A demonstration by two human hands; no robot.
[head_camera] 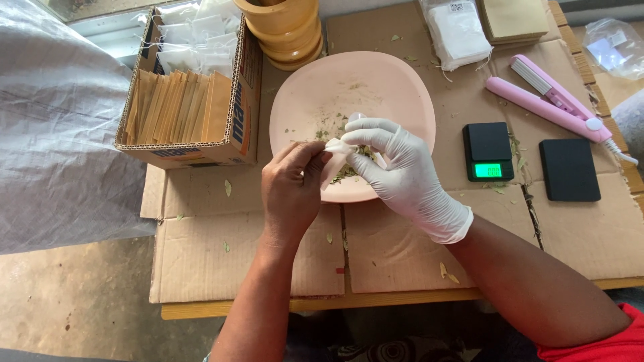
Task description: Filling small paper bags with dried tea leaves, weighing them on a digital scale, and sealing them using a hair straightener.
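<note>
- left hand (290,191), bare, is pinching the left edge of a small white mesh sachet (337,149) between thumb and fingertips, fingers pressed together on it.
- right hand (401,171), in a white glove, is gripping the same sachet from the right, fingers curled around it; a small white scoop-like piece is poking up above the fingers, too hidden to name.
- the sachet is hanging over the near part of a pale pink plate (389,87), where crushed dried green leaves (329,127) are lying scattered.
- plate is sitting on flattened cardboard sheets (402,255) covering a table.
- far left: open cardboard box (238,114) holding upright brown paper envelopes (178,107) and white sachets behind them.
- far centre: tan wooden mortar (285,30).
- right of plate: small black pocket scale (488,151) with green lit display, a black lid (569,170) beside it, a pink heat sealer (547,100) beyond.
- far right: stack of white sachets (459,30).
</note>
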